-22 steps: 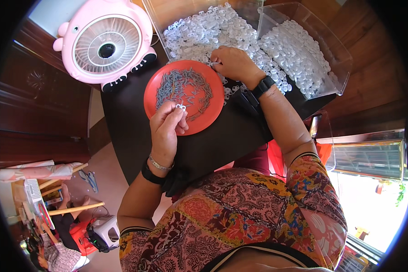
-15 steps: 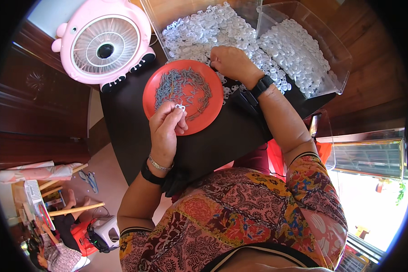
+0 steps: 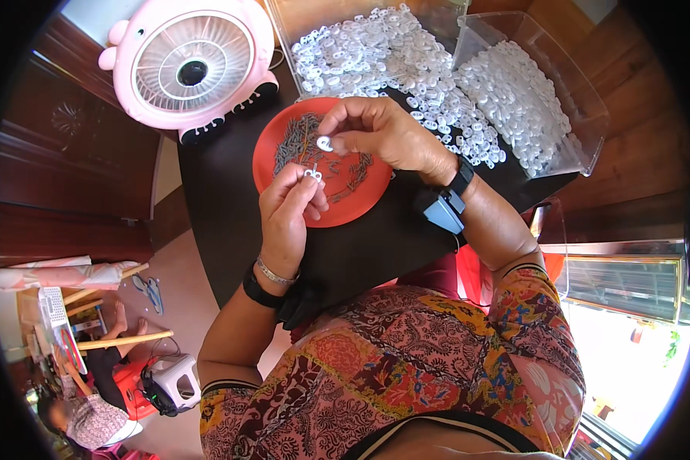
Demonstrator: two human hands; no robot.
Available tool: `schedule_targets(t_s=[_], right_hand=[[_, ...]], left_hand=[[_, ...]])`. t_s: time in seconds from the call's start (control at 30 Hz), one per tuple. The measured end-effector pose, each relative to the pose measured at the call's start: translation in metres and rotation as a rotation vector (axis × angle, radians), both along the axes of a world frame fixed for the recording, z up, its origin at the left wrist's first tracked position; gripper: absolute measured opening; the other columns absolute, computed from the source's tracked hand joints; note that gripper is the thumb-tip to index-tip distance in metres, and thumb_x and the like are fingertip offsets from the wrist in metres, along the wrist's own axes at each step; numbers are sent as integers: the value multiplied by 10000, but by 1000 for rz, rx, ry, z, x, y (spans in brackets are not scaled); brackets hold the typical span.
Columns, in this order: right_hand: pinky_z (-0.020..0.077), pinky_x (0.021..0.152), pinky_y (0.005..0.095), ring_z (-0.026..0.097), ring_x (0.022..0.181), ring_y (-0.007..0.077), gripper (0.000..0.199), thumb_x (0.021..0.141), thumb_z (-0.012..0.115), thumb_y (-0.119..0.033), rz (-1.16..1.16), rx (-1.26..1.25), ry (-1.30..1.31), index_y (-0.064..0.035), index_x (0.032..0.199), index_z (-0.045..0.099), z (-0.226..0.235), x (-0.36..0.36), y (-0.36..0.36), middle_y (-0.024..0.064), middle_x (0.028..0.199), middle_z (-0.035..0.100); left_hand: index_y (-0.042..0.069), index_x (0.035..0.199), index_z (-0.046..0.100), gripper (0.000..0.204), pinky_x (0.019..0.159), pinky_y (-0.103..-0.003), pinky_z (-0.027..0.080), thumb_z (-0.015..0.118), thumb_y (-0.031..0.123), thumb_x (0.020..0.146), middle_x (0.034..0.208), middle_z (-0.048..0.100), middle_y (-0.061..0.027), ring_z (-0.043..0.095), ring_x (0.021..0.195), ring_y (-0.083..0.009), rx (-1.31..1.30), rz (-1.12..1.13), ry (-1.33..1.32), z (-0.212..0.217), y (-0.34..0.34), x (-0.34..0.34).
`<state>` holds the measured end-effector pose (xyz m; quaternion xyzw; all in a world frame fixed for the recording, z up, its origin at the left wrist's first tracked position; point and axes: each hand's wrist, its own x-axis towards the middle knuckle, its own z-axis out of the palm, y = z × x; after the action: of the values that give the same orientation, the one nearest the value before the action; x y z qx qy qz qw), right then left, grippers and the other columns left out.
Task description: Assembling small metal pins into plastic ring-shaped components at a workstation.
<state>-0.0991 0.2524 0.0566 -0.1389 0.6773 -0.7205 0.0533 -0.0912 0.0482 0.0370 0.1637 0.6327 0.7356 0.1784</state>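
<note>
Over the near side of a red plate [image 3: 360, 205], my left hand [image 3: 286, 211] pinches a small white plastic clip [image 3: 313, 175] with two holes. A thin grey pin stands up from that clip. Just above and to the right, my right hand [image 3: 387, 136] holds another white plastic piece [image 3: 324, 143] between thumb and fingertips. The two pieces are close but apart. Many small grey screw-like pins [image 3: 291, 142] lie in the plate, partly hidden by my hands.
Behind the plate, a heap of white plastic pieces [image 3: 368, 50] spills from a clear bin onto the dark table [image 3: 230, 230]. A second clear bin [image 3: 590, 142] stands at the right. A pink fan [image 3: 195, 73] is at the back left. Another person [image 3: 92, 418] sits at lower left.
My right hand has come from the white heap back over the plate, now with a white piece in its fingertips. My left hand keeps its clip, and the view has shifted slightly.
</note>
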Motion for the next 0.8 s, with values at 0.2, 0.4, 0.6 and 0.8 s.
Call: schedule_targets(t_s=[0.2, 0.4, 0.6, 0.8], right_hand=[[483, 752, 218, 579, 815, 69, 136, 863, 609, -8, 93, -9, 44, -4, 999, 604, -1, 6, -12, 11, 890, 625], [484, 714, 204, 577, 790, 60, 116, 881, 607, -55, 112, 36, 25, -20, 992, 613, -1, 10, -18, -3, 873, 627], [475, 686, 196, 562, 724, 50, 142, 876, 611, -52, 57, -79, -68, -30, 1015, 629, 1, 8, -13, -4, 848, 628], [470, 678, 203, 555, 719, 49, 140, 877, 609, -50, 47, -54, -34, -27, 1013, 632, -3, 9, -15, -4, 839, 626]], left_hand=[[21, 831, 560, 192, 565, -218, 424, 482, 175, 915, 770, 612, -63, 573, 675, -111, 89, 7, -5, 0, 0, 0], [15, 830, 562, 205, 570, -222, 431, 479, 181, 916, 782, 620, -73, 577, 678, -117, 108, 12, 30, 3, 2, 1], [22, 785, 555, 177, 520, -203, 381, 490, 146, 893, 685, 578, -40, 519, 578, -86, 1, 56, 53, 0, -1, -1], [24, 757, 540, 154, 485, -197, 334, 508, 117, 876, 634, 520, -6, 453, 530, -58, -32, 54, 39, 0, 1, 1]])
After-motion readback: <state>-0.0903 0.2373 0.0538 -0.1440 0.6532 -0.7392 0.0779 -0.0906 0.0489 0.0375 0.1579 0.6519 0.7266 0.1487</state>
